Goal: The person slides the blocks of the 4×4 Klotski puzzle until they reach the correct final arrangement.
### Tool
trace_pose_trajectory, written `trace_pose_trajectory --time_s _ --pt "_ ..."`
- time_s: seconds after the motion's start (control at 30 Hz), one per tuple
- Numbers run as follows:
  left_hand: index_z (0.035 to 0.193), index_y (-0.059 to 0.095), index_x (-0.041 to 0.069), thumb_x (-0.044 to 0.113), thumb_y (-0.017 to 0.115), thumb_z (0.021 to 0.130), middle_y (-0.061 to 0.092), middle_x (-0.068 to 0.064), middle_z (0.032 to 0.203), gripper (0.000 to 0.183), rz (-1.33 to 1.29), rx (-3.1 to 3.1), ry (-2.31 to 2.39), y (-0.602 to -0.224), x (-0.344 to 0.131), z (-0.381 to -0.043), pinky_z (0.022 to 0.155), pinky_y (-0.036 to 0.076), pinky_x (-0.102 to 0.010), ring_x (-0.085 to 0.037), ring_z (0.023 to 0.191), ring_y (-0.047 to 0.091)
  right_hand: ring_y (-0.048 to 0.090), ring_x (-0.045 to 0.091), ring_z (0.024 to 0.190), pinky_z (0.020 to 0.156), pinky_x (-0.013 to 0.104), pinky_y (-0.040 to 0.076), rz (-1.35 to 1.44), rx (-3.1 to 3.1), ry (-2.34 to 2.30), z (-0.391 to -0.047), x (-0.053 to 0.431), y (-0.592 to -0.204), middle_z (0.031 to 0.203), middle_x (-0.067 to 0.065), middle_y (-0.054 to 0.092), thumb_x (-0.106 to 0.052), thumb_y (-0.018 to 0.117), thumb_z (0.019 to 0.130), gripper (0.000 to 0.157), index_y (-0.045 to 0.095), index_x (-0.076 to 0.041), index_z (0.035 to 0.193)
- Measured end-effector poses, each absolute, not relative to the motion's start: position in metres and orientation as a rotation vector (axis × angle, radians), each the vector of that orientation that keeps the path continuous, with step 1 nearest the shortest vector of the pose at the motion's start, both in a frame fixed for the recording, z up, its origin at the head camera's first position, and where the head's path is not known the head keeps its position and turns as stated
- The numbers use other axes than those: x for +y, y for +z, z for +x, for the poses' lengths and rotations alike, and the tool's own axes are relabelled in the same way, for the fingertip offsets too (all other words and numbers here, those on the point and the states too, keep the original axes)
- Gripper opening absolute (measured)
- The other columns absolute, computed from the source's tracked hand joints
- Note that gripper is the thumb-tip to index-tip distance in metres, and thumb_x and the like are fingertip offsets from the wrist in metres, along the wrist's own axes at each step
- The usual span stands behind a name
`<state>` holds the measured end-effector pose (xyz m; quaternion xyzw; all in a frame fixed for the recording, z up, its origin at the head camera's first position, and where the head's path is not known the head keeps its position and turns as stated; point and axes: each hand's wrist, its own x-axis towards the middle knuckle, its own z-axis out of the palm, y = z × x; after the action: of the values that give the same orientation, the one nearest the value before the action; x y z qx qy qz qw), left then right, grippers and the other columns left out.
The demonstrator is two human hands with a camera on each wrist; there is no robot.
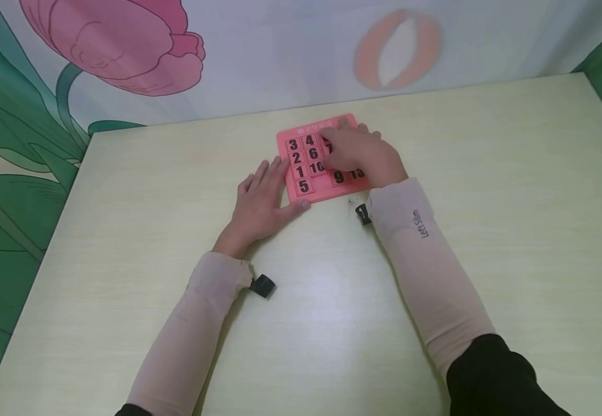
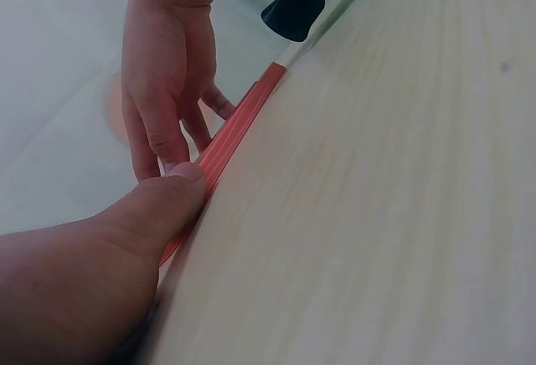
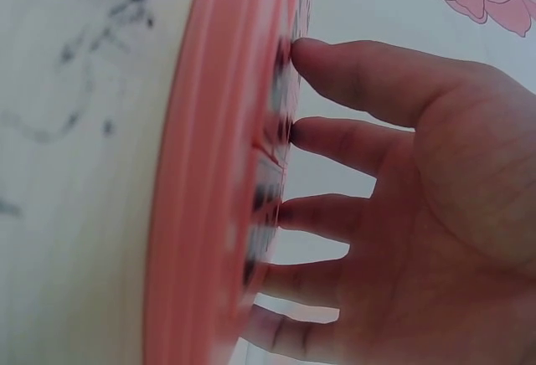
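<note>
A pink number slide puzzle (image 1: 322,190) with black-numbered square tiles lies flat on the table. My left hand (image 1: 259,209) rests at its near left corner, fingers straight along the left side and thumb against the near edge. In the left wrist view that thumb (image 2: 180,187) touches the puzzle's side (image 2: 239,135). Over the tiles is my right hand (image 1: 365,151), hiding several numbers at the upper right. The right wrist view shows its spread fingertips (image 3: 306,131) touching the tile face. A bare slot shows between the 5 and the 9.
The pale wooden table (image 1: 311,323) spreads around both arms. Dark marks (image 3: 109,26) stain its surface near the puzzle. A printed curtain (image 1: 280,52) with a pink flower hangs behind the far edge. Black wrist devices (image 1: 263,286) stick out from both light sleeves.
</note>
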<state>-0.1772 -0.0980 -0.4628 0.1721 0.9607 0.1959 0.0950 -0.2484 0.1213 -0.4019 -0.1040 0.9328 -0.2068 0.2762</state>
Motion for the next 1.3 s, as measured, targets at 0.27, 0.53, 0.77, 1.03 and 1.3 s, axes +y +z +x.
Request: trace_pose_trajectory --time_s 0.27,0.53,0.77,1.03,1.3 --pt "0.164 0.010 0.023 0.069 0.054 0.092 0.009 -0.003 0.169 0.096 0.510 2.851 0.584 -0.4624 -0.0986 -0.1771 0.120 0.006 -0.050 -0.025 0.154 0.000 -0.004 0.045 0.151 0.115 0.068 -0.003 -0.280 2.506 -0.569 -0.2489 0.1205 -0.4021 0.169 0.013 -0.005 -0.024 0.051 0.101 0.070 0.020 -0.024 0.164" --pt "0.164 0.009 0.024 0.069 0.053 0.092 0.008 -0.002 0.169 0.096 0.508 2.851 0.587 -0.4639 -0.0997 -0.1767 0.120 0.006 -0.050 -0.023 0.154 -0.001 -0.003 0.049 0.149 0.114 0.069 -0.001 -0.284 2.500 -0.549 -0.2492 0.1198 -0.4008 0.168 0.015 -0.005 -0.024 0.051 0.101 0.071 0.018 -0.023 0.164" --pt "0.164 0.009 0.024 0.070 0.053 0.092 0.008 -0.002 0.169 0.096 0.515 2.850 0.581 -0.4636 -0.0982 -0.1767 0.120 0.006 -0.050 -0.023 0.154 -0.001 -0.005 0.050 0.149 0.114 0.069 -0.001 -0.271 2.503 -0.552 -0.2485 0.1213 -0.4006 0.168 0.015 -0.009 -0.025 0.052 0.101 0.072 0.017 -0.023 0.164" --pt "0.165 0.008 0.024 0.071 0.052 0.092 0.007 -0.001 0.170 0.097 0.516 2.856 0.564 -0.4638 -0.0970 -0.1774 0.120 0.006 -0.051 -0.023 0.154 -0.002 -0.002 0.049 0.149 0.115 0.068 0.000 -0.270 2.509 -0.560 -0.2484 0.1215 -0.4008 0.168 0.015 -0.007 -0.026 0.053 0.101 0.072 0.018 -0.023 0.164" --pt "0.165 0.008 0.025 0.070 0.053 0.092 0.008 -0.001 0.169 0.096 0.515 2.855 0.582 -0.4658 -0.0973 -0.1775 0.120 0.005 -0.051 -0.022 0.154 -0.002 0.000 0.049 0.150 0.115 0.068 0.001 -0.261 2.516 -0.548 -0.2497 0.1200 -0.4022 0.168 0.016 -0.007 -0.025 0.054 0.100 0.073 0.019 -0.023 0.164"
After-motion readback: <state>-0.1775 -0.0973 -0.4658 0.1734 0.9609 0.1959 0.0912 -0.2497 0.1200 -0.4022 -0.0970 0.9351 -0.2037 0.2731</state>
